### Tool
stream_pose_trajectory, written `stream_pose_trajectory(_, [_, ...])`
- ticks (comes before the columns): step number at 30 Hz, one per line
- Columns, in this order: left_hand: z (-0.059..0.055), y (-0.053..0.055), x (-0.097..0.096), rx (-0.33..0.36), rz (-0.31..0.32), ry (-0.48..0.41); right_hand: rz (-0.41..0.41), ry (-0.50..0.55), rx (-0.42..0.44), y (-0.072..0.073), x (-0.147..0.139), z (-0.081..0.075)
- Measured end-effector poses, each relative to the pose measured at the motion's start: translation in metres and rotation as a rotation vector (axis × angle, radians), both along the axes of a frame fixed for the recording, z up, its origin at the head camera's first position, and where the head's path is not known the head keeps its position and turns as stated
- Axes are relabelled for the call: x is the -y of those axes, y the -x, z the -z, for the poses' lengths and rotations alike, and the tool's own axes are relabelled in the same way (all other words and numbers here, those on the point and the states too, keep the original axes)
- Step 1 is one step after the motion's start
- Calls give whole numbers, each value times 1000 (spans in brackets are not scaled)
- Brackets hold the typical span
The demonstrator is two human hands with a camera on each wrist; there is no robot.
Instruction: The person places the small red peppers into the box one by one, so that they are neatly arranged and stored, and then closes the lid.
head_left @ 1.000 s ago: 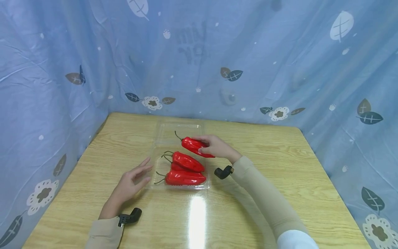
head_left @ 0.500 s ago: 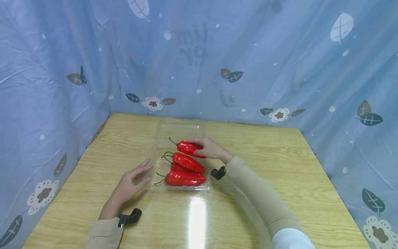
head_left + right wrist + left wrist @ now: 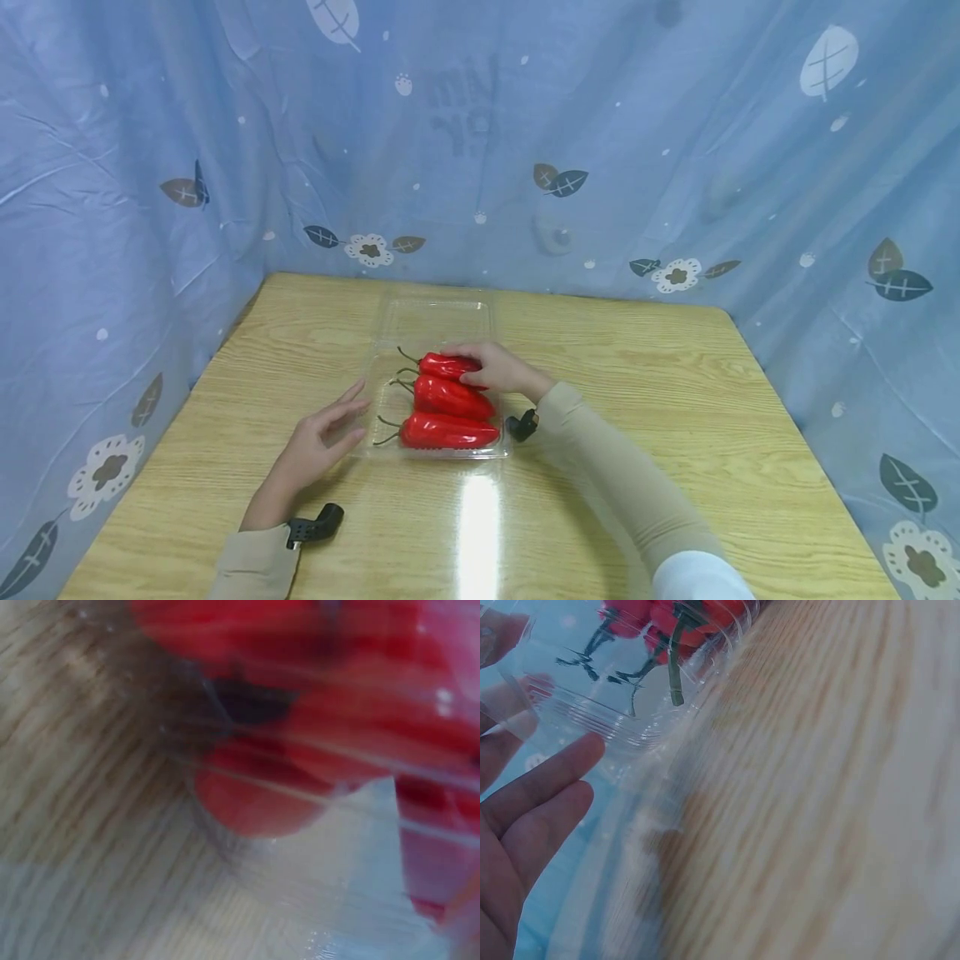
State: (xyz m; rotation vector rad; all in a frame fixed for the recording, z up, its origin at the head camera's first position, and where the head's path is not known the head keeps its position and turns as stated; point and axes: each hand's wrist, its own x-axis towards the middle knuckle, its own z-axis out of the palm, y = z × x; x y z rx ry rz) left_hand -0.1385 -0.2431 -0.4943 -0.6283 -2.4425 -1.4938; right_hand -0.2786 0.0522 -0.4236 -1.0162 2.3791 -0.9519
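Note:
Several red peppers with long green stems lie side by side in a clear plastic container (image 3: 491, 454). With thumb and fingers my right hand (image 3: 501, 368) grips the farthest pepper (image 3: 438, 365) from above, close behind the middle pepper (image 3: 450, 398). The nearest pepper (image 3: 448, 432) lies along the front wall. Left of the container, my left hand (image 3: 315, 440) is held with fingers loosely extended, holding nothing. In the left wrist view, its fingers (image 3: 547, 776) are right by the container's ribbed wall (image 3: 607, 727). The right wrist view is blurred, showing red peppers (image 3: 255, 799) behind clear plastic.
The container's clear lid (image 3: 435, 321) lies opened flat toward the back of the wooden table (image 3: 637, 375). A patterned blue curtain (image 3: 480, 125) hangs behind and at both sides. Each wrist carries a small black camera (image 3: 318, 525).
My right hand has moved left and toward me, lowering the gripped pepper in against the others. The middle pepper has shifted slightly. My left hand has stayed in place.

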Motion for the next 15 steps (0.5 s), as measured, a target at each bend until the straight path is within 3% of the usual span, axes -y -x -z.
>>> stream_pose_trajectory(4, [-4, -2, -3, -4, -17, 22, -10, 2, -1, -1, 1, 1])
stream_pose_trajectory(11, [-32, -13, -12, 1, -28, 30, -26, 32, -20, 0, 2, 6])
stream_pose_trajectory(15, [-36, -14, -14, -6, -28, 34, -20, 56, -46, 1, 2, 9])
